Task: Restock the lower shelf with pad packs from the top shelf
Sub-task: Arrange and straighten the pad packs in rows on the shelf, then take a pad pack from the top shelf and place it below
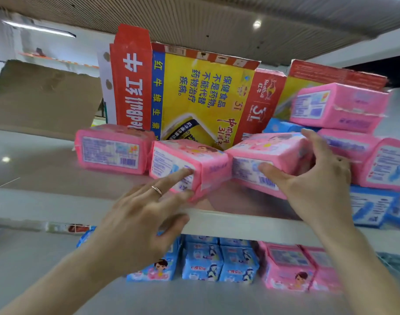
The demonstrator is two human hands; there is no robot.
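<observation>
Several pink pad packs lie on the top shelf [239,220]. My right hand [317,185] grips one pink pad pack [276,153] near the shelf's front edge, thumb on its front label and fingers over its far right end. My left hand [140,219] reaches up with straight fingers, fingertips touching the front of a neighbouring pink pack [194,160]. A third pink pack [112,148] lies to the left. On the lower shelf [194,296] stand blue pad packs [219,262] and pink pad packs [294,271].
A red and yellow Red Bull carton [194,92] stands behind the packs on the top shelf. More pink packs [339,108] and blue packs [371,208] are stacked at the right. A brown cardboard sheet [42,96] leans at the left.
</observation>
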